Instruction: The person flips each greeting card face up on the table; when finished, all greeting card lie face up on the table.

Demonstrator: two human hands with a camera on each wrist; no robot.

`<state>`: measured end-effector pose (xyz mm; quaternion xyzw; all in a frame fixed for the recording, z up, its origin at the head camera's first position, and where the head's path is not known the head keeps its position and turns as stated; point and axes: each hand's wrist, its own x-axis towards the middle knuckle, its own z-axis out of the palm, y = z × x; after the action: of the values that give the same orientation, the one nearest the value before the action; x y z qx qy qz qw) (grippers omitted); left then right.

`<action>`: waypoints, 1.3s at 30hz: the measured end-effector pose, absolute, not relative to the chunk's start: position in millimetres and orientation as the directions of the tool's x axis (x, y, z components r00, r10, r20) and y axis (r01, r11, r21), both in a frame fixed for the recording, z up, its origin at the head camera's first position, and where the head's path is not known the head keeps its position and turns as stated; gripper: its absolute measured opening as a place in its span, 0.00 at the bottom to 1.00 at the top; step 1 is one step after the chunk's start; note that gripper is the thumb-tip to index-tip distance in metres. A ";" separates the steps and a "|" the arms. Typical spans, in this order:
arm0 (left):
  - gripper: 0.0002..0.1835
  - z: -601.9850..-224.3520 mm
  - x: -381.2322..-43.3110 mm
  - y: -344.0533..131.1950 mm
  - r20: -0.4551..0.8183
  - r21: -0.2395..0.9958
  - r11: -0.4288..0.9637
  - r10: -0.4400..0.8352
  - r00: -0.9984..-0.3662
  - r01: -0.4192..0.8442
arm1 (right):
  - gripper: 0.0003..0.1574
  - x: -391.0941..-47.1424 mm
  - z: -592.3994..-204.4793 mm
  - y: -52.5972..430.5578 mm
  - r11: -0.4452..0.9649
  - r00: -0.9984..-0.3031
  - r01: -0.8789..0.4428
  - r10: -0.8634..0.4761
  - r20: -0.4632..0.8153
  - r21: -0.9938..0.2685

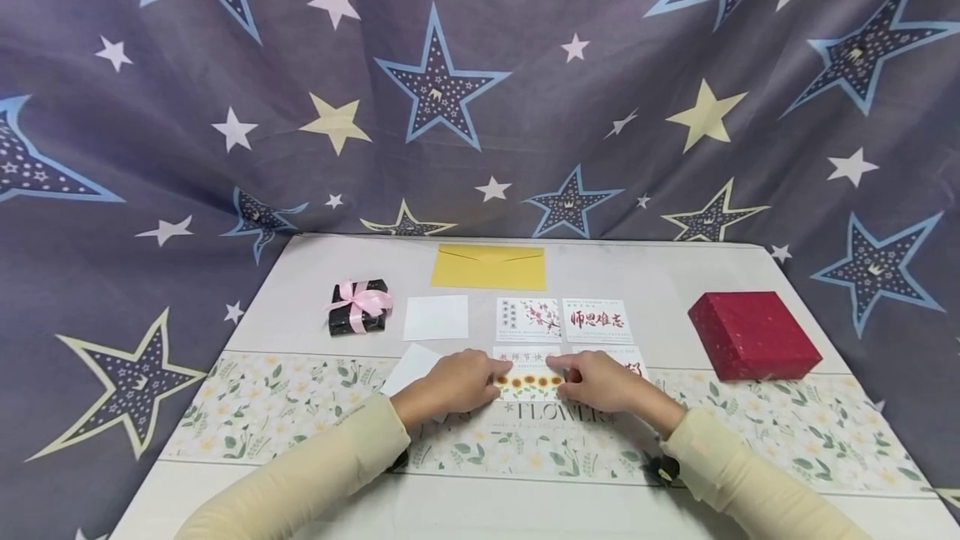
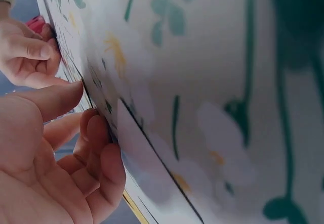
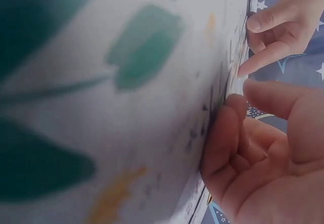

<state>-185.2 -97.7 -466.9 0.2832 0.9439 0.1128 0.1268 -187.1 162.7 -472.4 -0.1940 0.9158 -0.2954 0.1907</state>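
A white card with a row of sunflowers and Chinese lettering (image 1: 525,391) lies flat on the table between the two hands. My left hand (image 1: 459,382) reaches its left side, index fingertip on the card and the other fingers curled loosely against the table. From the right, my right hand (image 1: 606,382) touches the opposite side the same way, index finger pointing inward. Under the right hand is a partly hidden card with red lettering (image 1: 632,359). The left hand partly covers a tilted blank white card (image 1: 408,367). In the left wrist view that card's edge (image 2: 152,158) shows beside the fingers.
Behind lie a plum-blossom card (image 1: 528,320), a card with red characters (image 1: 597,321), a blank card (image 1: 436,318) and a yellow envelope (image 1: 489,267). A black box with pink ribbon (image 1: 359,307) stands left, a dark red box (image 1: 753,335) right. A star-patterned curtain (image 1: 480,90) hangs behind.
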 end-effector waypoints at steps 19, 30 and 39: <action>0.20 -441.3 -215.0 -131.8 -0.056 0.355 0.863 0.403 -0.913 0.359 | 0.33 -217.8 -438.2 150.9 0.696 -0.815 -0.372 -0.562 -0.143 -0.614; 0.25 -435.6 -235.6 -184.3 -0.076 0.311 0.923 0.261 -0.962 0.226 | 0.31 -241.9 -435.6 118.5 0.653 -0.836 -0.299 -0.531 -0.138 -0.696; 0.18 -453.1 -236.2 -202.9 -0.091 0.255 0.950 0.209 -0.974 0.180 | 0.29 -259.3 -443.2 90.0 0.611 -0.846 -0.238 -0.512 -0.147 -0.755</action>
<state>-236.2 -202.9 -453.1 0.0986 0.9857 0.1235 0.0584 -259.3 90.0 -443.2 -0.2132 0.8799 -0.3859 0.1773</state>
